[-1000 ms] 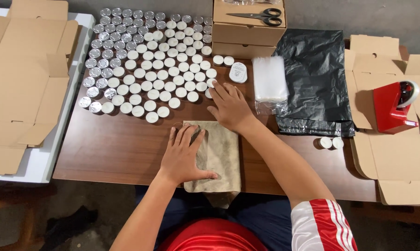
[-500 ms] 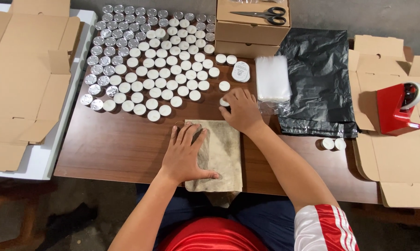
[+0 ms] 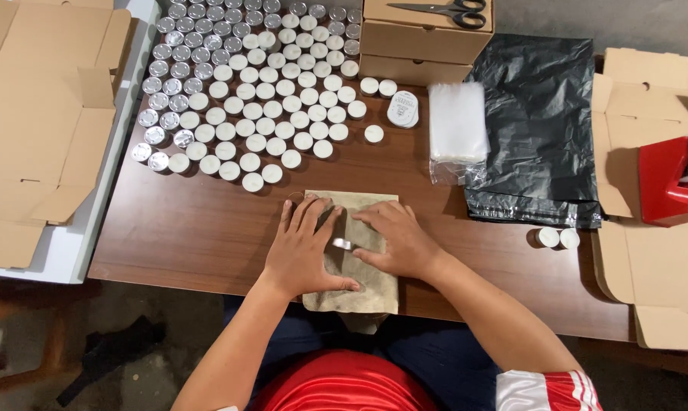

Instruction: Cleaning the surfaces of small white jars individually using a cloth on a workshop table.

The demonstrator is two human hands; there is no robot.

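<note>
Beige cloth, worn and stained, lies at the middle of the table's near edge, its lower end hanging just over that edge.

Left hand: laid palm down on the cloth's left half, fingers spread, grasping nothing.

Right hand: rests on the cloth's right half, fingers curled lightly around a small silver tealight cup, pressing it onto the cloth between the two hands.

Tealight candles: many, white wax in silver cups, set in close diagonal rows over the far left part of the table; those at the left end of the rows show mostly silver. One stray candle stands alone just right of the rows.

Cardboard box: closed, at the far edge, middle. Black-handled scissors lie on its lid.

Round white labels: small stack, just in front of the box.

Clear plastic bags: stack, right of the labels, touching the black plastic bags spread beside them.

Two candles: side by side near the right edge, in front of the black bags.

Red tape dispenser: on flat cardboard blanks beyond the right edge.

Flat cardboard blanks: further pile beyond the left edge.
</note>
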